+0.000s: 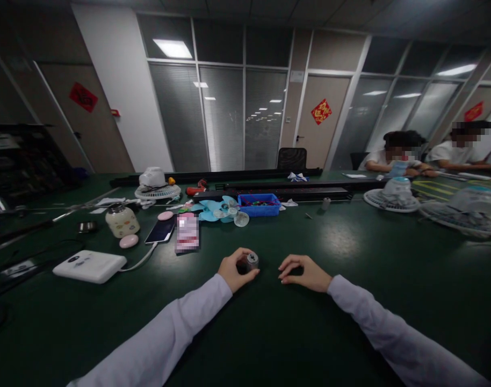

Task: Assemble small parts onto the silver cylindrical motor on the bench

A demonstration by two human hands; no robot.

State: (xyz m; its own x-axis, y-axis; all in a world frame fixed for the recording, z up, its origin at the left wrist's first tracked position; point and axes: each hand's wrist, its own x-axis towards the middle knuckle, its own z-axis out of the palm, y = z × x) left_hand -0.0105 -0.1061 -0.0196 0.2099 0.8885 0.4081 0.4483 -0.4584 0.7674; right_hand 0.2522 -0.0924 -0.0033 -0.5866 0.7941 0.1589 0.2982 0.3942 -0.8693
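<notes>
My left hand point(235, 269) is curled around a small grey cylindrical part point(251, 260), like a little motor, and holds it just above the dark green table point(350, 258). My right hand point(304, 273) rests on the table a short way to the right of it, fingers bent down with the tips on the surface. Whether something small lies under those fingertips I cannot tell. Both arms wear pale lilac sleeves.
Beyond my hands lie light-blue fan blades point(219, 209), a blue tray of small parts point(259, 204) and a phone point(160, 230). A white power bank point(90, 265) sits left. White fans point(157, 185) point(394, 194) stand farther back. Two seated people point(402, 156) work at the far right.
</notes>
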